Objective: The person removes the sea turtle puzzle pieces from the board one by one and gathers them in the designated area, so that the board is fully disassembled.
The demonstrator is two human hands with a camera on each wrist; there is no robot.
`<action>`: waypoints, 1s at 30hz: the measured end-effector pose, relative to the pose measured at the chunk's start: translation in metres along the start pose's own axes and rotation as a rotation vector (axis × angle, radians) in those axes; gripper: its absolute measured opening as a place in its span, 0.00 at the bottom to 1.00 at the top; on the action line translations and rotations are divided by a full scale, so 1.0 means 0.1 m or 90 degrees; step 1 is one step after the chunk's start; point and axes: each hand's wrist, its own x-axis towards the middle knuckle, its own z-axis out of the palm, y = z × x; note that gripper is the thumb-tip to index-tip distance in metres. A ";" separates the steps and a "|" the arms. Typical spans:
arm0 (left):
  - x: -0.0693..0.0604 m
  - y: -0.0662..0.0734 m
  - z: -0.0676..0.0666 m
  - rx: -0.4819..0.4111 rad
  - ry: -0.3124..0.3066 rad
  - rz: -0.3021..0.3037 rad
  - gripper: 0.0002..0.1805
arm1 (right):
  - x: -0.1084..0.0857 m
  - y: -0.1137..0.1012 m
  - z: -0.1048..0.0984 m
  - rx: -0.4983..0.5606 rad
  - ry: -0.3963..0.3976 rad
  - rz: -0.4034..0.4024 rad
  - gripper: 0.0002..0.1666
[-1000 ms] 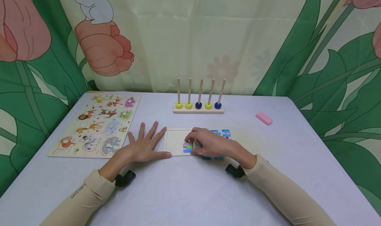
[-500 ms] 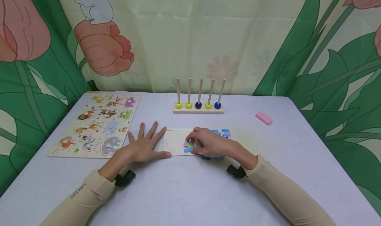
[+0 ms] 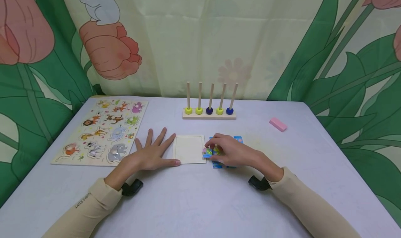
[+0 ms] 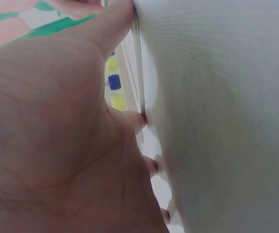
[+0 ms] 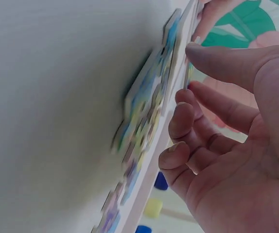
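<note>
A square wooden puzzle tray (image 3: 189, 150) lies bare in the middle of the table. My left hand (image 3: 152, 155) rests flat with spread fingers, its thumb and index finger touching the tray's left side. My right hand (image 3: 233, 150) pinches a colourful puzzle piece (image 3: 207, 152) by its edges, over the tray's right edge. In the right wrist view that piece (image 5: 189, 73) sits between thumb and index finger, seen nearly edge-on. Under and behind the right hand lie several blue puzzle pieces (image 3: 238, 139), partly hidden by it.
At the back stands a wooden bead rack (image 3: 209, 116) with upright pegs, holding yellow and dark blue beads. An animal puzzle board (image 3: 103, 133) lies on the left. A pink block (image 3: 277, 124) lies to the right. A printed curtain (image 3: 200, 39) hangs behind the table.
My right hand has moved right with the pinched puzzle piece, from above the tray's inside to its right edge. The left hand has stayed in place.
</note>
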 end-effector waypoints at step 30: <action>-0.01 0.01 -0.01 0.004 0.003 0.005 0.61 | -0.88 0.50 -0.19 -0.008 0.042 0.095 0.23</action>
